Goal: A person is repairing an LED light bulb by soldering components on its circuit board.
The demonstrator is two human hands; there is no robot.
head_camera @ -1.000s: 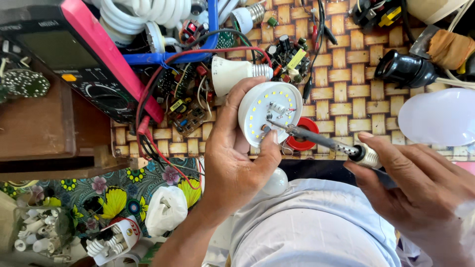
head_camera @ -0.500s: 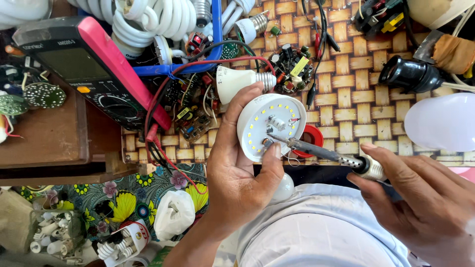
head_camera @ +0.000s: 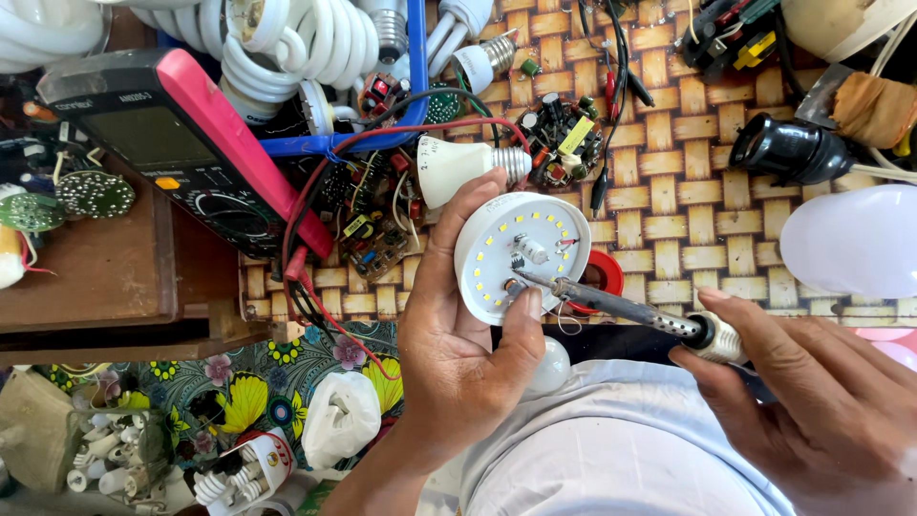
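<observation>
Left hand [head_camera: 458, 354] is clamped round the open LED bulb [head_camera: 521, 256], thumb on the rim at lower right, fingers behind the housing, white round LED board facing up. Since half a sec ago the bulb has turned a bit in the grip & sits lower in view, so the component cluster at board centre faces the tool more squarely. Right hand [head_camera: 821, 401] is closed on the handle of the soldering iron [head_camera: 621, 308], pen-style; the tip now lies on the board near its lower edge, just beside the left thumb, vs. slightly off-centre before. My read: tip is being set on a joint, work on the board is under way.

Bulb is held above the lap, in front of the woven-pattern surface [head_camera: 688, 191]. Just behind it: red tape roll [head_camera: 606, 272]. Further out, loose circuit boards [head_camera: 373, 239], a multimeter [head_camera: 181, 143] w/ pink edge at left, a white dome cover [head_camera: 850, 239] at right.
</observation>
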